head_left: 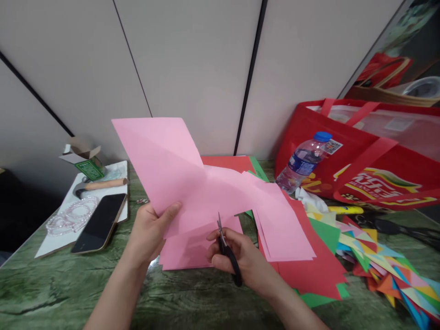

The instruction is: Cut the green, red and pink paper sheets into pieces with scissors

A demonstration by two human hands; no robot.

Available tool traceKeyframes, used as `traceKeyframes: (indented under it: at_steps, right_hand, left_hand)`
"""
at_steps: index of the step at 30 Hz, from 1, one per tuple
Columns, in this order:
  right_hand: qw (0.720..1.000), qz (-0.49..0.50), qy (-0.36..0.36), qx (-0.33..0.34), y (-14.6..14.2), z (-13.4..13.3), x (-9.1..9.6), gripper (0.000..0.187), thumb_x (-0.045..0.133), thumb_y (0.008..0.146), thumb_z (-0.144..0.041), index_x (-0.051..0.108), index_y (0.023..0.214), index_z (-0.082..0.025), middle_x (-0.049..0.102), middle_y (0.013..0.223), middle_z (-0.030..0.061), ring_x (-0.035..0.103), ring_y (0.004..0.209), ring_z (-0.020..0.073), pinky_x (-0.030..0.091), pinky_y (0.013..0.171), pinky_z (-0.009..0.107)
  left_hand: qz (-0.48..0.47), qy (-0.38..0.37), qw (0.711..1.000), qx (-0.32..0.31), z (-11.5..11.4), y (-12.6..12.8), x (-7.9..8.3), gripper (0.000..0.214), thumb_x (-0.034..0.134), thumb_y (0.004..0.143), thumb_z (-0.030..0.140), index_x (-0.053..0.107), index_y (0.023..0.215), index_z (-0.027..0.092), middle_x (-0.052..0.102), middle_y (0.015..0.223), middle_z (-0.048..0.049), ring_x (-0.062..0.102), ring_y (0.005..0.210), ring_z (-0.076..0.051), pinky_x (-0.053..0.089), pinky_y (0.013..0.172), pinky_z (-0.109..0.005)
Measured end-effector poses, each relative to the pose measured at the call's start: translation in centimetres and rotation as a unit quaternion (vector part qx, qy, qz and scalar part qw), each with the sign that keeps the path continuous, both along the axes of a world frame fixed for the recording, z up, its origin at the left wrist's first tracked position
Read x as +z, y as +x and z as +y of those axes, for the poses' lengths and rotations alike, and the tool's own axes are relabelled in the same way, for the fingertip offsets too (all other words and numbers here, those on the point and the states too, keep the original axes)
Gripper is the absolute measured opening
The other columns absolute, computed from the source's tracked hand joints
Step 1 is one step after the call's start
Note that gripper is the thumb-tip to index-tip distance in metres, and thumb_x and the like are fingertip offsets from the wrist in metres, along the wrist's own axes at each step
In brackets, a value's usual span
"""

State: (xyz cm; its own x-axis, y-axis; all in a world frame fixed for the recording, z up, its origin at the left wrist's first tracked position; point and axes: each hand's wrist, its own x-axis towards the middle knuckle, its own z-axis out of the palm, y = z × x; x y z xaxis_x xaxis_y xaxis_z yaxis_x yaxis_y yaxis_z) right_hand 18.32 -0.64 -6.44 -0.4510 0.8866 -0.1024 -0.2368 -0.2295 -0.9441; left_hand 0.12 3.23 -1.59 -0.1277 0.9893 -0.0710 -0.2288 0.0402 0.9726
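Note:
A partly cut sheet of pink paper (161, 156) is pinched in my left hand (151, 229), thumb on top, its upper part raised above the table. My right hand (237, 252) grips black-handled scissors (227, 250), with the blades pointing up near the sheet's lower edge. Whether the blades touch the paper I cannot tell. Under the raised sheet lie more pink sheets (192, 252). To the right, a stack of pink paper (285, 229) rests on red paper (316, 270), with green paper (325, 236) showing beneath.
At left, a phone (99, 222), a beaded string (72, 215), a small hooked tool (103, 184) and an opened green box (85, 162) are on or by a white board. A water bottle (302, 162) leans against a red bag (360, 156). Colourful folded paper (388, 270) lies at right.

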Motion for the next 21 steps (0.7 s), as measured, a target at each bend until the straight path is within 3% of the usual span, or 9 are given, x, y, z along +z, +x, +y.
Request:
traceKeyframes:
  at_steps: [21]
  right_hand:
    - [1.000, -0.005, 0.000, -0.001, 0.03, -0.03, 0.07, 0.036, 0.072, 0.064, -0.034, 0.053, 0.090, -0.019, 0.057, 0.072, -0.0015, 0.053, 0.065, 0.0124, 0.040, 0.062, 0.026]
  left_hand:
    - [0.032, 0.006, 0.999, -0.002, -0.04, 0.16, -0.05, 0.023, 0.075, 0.059, 0.025, 0.070, 0.078, 0.015, 0.071, 0.072, -0.0028, 0.062, 0.066, -0.017, 0.049, 0.060, -0.025]
